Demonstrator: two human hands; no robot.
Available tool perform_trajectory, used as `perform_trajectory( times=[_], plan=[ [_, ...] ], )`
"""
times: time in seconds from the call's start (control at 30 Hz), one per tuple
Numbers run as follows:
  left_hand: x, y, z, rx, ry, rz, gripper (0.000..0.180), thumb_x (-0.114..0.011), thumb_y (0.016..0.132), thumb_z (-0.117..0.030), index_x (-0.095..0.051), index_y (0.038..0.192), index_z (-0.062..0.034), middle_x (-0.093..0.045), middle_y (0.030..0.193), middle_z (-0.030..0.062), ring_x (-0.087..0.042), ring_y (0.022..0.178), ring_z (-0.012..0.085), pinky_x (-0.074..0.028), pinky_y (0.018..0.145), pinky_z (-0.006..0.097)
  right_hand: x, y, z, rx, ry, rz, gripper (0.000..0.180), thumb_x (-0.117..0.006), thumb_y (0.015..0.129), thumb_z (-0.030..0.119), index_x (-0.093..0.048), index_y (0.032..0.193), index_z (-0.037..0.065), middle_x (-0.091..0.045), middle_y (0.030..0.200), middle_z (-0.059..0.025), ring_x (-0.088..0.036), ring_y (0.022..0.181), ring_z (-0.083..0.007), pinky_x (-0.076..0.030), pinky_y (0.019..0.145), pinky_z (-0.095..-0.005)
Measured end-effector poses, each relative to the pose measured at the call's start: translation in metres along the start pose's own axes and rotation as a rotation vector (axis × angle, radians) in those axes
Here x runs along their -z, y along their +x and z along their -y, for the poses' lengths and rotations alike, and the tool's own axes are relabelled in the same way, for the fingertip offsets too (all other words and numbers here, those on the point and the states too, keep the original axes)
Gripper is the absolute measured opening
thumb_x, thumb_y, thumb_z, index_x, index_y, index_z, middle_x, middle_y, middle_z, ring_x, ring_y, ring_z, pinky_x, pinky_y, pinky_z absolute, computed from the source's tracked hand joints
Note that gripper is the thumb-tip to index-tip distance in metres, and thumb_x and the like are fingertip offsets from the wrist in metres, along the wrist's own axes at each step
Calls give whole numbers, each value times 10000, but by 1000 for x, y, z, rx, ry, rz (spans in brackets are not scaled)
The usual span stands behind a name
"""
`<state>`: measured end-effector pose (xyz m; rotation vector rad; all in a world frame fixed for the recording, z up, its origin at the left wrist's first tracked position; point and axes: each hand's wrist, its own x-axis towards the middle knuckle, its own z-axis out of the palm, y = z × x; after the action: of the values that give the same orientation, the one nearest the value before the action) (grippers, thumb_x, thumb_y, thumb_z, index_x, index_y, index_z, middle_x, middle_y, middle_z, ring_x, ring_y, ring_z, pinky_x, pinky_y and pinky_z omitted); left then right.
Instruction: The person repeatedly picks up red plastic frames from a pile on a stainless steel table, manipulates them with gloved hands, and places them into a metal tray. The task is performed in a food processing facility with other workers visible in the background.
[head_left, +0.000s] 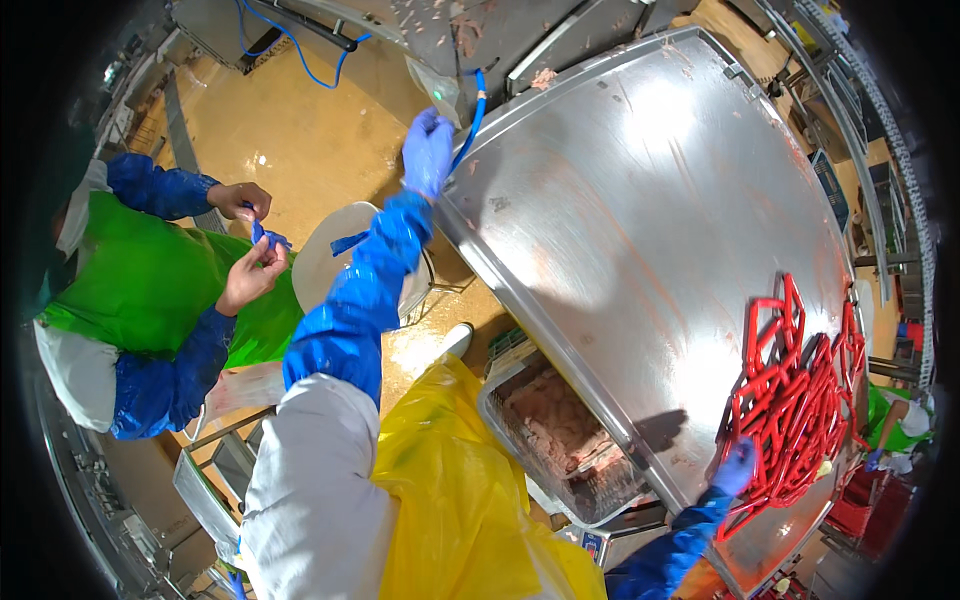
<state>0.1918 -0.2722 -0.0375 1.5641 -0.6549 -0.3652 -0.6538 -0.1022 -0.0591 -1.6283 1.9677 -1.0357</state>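
Note:
My left hand point(428, 152), in a purple-blue glove, reaches up to the far left corner of a large steel table point(600, 220). Its fingers are curled closed beside a blue hose point(470, 140) and a clear plastic cover point(438, 92) with a green light behind it. Whatever it may hold is hidden. A tangled heap of red linked sausages point(795, 420) lies at the table's right end. Against the heap's left edge is my right hand point(735, 466), also gloved. Its fingers are too small and partly covered to tell their grip.
A grey crate point(505, 405) of pale ground meat stands below the table's near edge. At left, a co-worker in a green apron point(150, 280) handles blue gloves point(268, 236) beside a round white stool point(325, 250). Another person point(895, 420) is at far right. Machinery point(560, 40) borders the table's far side.

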Motion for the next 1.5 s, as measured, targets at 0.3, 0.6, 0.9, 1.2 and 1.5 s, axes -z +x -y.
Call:
perform_trajectory(
  times=[0.3,0.6,0.9,1.2,1.5],
  plan=[
    [-14,98,65,11,494,296,541,-662,808,-238,-618,1235,90,-714,1052,313,-700,1007,464,-557,919,445,-192,-183,233,-222,-193,389,179,-695,991,222,-749,986,51,-707,849,-36,-620,756,-150,-503,695,-330],
    [196,-94,15,-5,581,727,327,-645,964,-349,-748,1003,-41,-733,981,180,-703,918,365,-563,834,413,-254,-217,291,-287,-133,738,363,-710,978,379,-732,942,19,-697,790,-53,-642,734,-143,-516,714,-319],
    [190,-200,-22,812,-274,1564,454,-604,1044,-407,-705,1186,11,-763,1018,148,-754,864,241,-623,803,347,-389,-226,351,-693,767,1201,322,-609,1036,298,-674,1216,39,-713,938,-58,-653,800,-111,-534,729,-285],
    [286,-316,-160,53,-259,1635,492,-680,1012,-280,-572,1441,-65,-586,1452,130,-521,1364,279,-373,1181,402,-103,-307,430,-348,737,1389,577,-638,1009,381,-524,1455,33,-564,1450,-158,-524,1359,-282,-413,1146,-408],
    [267,-224,149,231,139,680,338,-696,956,-121,-655,1269,0,-682,1072,90,-624,1017,218,-512,925,348,-166,-238,213,-32,-339,755,390,-624,930,428,-735,1045,73,-704,1030,-249,-682,950,-435,-553,812,-527]
  ],
)
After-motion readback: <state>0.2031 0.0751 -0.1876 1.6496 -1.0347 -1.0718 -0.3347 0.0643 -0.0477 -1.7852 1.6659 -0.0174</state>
